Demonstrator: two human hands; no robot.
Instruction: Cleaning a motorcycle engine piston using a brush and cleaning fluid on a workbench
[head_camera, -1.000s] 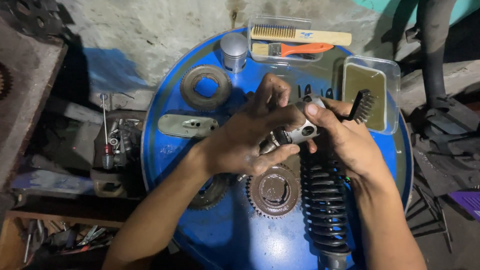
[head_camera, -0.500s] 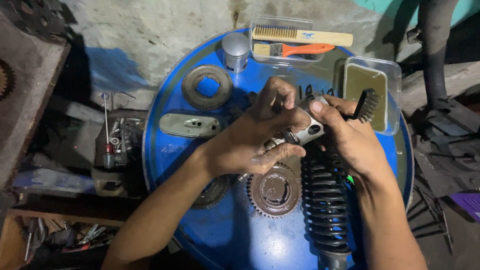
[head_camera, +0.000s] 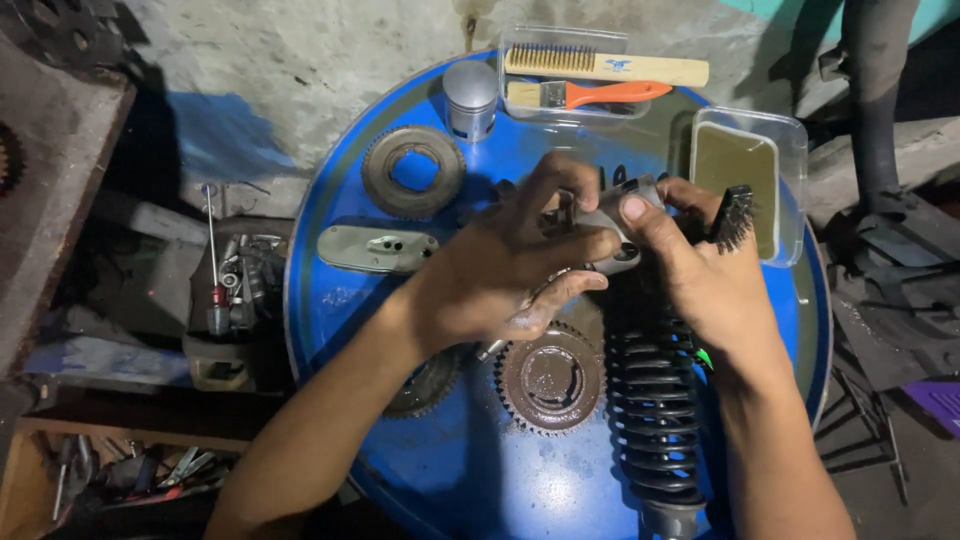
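Two bare hands work over the top of a blue drum (head_camera: 400, 460), the largest thing in view, which serves as the bench. Next in size, a black coil-spring shock absorber (head_camera: 650, 420) lies on the drum's right half, its lower end toward the near rim and its upper end under the hands. A clear tray (head_camera: 795, 180) of murky liquid stands at the far right edge, and another clear tray (head_camera: 520, 45) at the far rim holds a wire brush (head_camera: 610, 65) and an orange-handled paintbrush (head_camera: 590, 95). A ring gear (head_camera: 412, 172) lies at the far left, a grey metal cover plate (head_camera: 375, 248) just nearer than it, and a rusty toothed gear (head_camera: 550, 378) lies just beside the spring. A silver piston (head_camera: 470, 97) stands upright near the brush tray.

Both hands hide much of the small grey metal part (head_camera: 615, 225) at the shock's upper end. The left hand (head_camera: 500, 275) curls around it, fingers bent and pressed on the metal. The right hand (head_camera: 715, 285) grips the other side, thumb laid across the part, with a black brush (head_camera: 735, 215) standing just behind its fingers.
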